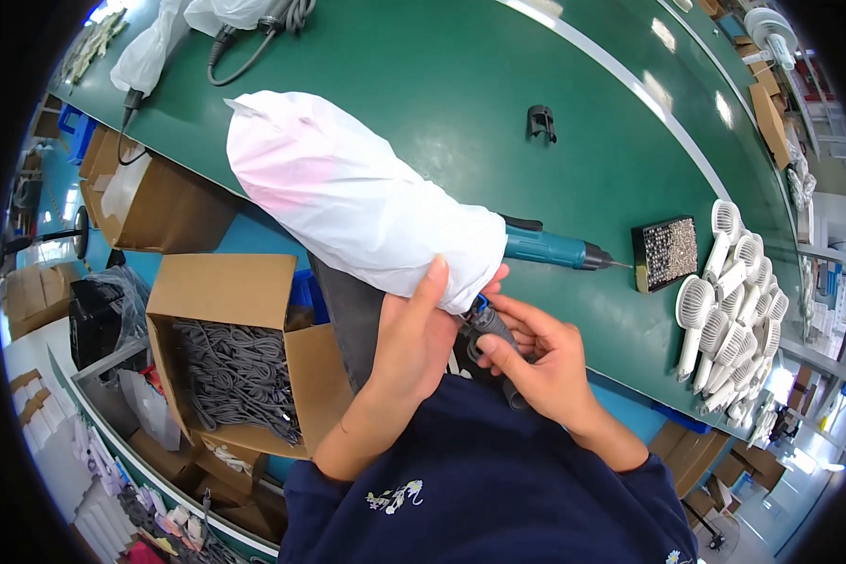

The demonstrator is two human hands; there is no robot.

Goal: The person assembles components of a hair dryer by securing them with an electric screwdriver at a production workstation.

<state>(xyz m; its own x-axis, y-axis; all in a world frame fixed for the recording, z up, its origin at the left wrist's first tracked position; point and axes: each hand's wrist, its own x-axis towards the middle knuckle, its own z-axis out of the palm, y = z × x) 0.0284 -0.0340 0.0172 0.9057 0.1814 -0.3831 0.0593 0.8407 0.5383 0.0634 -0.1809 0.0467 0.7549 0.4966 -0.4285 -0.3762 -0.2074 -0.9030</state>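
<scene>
A white bag (348, 197) with something pink showing through it lies slantwise in front of me, its narrower end towards my body. My left hand (414, 334) grips that end from below, thumb on top of the bag. From the bag's mouth comes a dark grey cord (489, 329) with a thick sleeve and a bit of blue at its top. My right hand (550, 362) pinches this cord between thumb and fingers, close to the bag. What fills the bag is hidden. Just past the bag's mouth lies a teal electric screwdriver (555, 248), partly covered by the bag.
A tray of screws (667, 254) stands by the screwdriver's tip, near piled white vented hairbrush-like parts (724, 310). A black plastic clip (540, 123) lies farther back on the green table (423, 56). At left, a cardboard box (221, 282) holds grey cords; more bagged items (155, 52) lie far left.
</scene>
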